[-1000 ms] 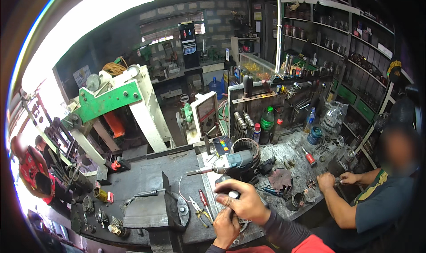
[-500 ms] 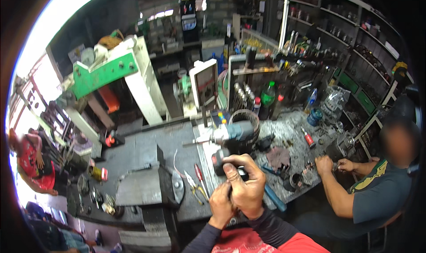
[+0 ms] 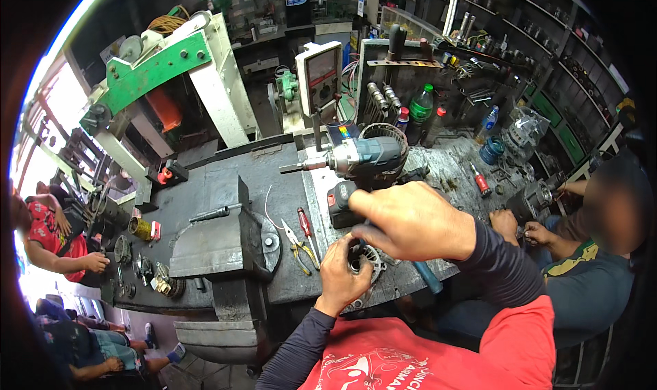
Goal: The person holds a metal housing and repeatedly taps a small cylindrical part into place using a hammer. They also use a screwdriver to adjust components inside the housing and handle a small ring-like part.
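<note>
My left hand (image 3: 341,278) is curled round a small dark ring-shaped part, over a round metal housing (image 3: 373,263) at the bench's front edge. My right hand (image 3: 417,222) arches over from the right, its thumb and fingers pinched together just above the left fingertips. Whatever it may hold is hidden. Just beyond the hands lies a cordless impact wrench (image 3: 373,154), its black battery (image 3: 342,202) partly behind the right fingers. Left of my left hand are pliers (image 3: 298,246) with yellow handles and a red-handled screwdriver (image 3: 306,227).
A big bench vise (image 3: 212,253) stands to the left with a socket extension (image 3: 215,213) on it. A green bottle (image 3: 422,102) and a red spray can (image 3: 481,181) are at the back right. A co-worker (image 3: 582,253) sits at right, handling a part. A blue handle (image 3: 428,277) juts past the bench edge.
My hands, clasped together before, have come apart. The left has lowered toward the housing, while the right has turned sideways above it. The whole view has shifted slightly.
</note>
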`<action>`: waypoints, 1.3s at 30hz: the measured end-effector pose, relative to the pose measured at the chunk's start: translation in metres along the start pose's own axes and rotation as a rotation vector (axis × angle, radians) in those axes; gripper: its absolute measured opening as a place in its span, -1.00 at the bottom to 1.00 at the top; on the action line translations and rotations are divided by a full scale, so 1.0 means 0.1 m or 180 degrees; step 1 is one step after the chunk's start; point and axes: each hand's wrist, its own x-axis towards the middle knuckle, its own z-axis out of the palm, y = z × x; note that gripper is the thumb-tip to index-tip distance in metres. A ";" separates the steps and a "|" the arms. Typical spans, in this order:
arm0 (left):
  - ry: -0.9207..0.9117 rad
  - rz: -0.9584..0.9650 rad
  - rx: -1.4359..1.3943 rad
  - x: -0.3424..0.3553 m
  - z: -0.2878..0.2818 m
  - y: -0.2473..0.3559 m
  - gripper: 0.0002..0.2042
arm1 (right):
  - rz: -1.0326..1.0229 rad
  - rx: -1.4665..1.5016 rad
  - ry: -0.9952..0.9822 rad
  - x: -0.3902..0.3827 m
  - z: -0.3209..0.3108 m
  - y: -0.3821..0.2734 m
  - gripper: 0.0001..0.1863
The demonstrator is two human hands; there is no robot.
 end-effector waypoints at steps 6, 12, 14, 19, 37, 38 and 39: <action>-0.0268 -0.0191 -0.0437 0.01 -0.03 0.00 -0.46 | -0.0624 -0.0275 0.0319 -0.07 0.01 -0.02 -0.62; -0.0347 -0.0101 0.0815 -0.14 -0.15 0.23 -0.01 | -0.0335 0.0076 -0.0137 0.00 0.03 0.05 -0.65; -0.0510 -0.0352 0.1043 -0.24 -0.18 0.26 0.09 | -0.1094 0.0233 0.0022 0.05 0.02 0.08 -0.65; -0.0909 -0.0464 0.0585 -0.21 -0.24 0.08 0.18 | -0.0690 0.0027 0.0461 -0.01 0.05 -0.01 -0.55; -0.2237 -0.0601 0.0180 0.30 -0.71 -0.01 0.29 | -0.0580 0.2508 0.0897 -0.26 0.23 0.08 -0.70; -0.2136 -0.0618 0.0257 0.28 -0.73 0.01 0.28 | -0.0385 0.3321 0.1226 -0.25 0.36 0.03 -0.71; -0.2076 -0.0764 0.0318 0.25 -0.75 0.03 0.23 | -0.0222 0.4197 0.1385 -0.29 0.47 -0.01 -0.73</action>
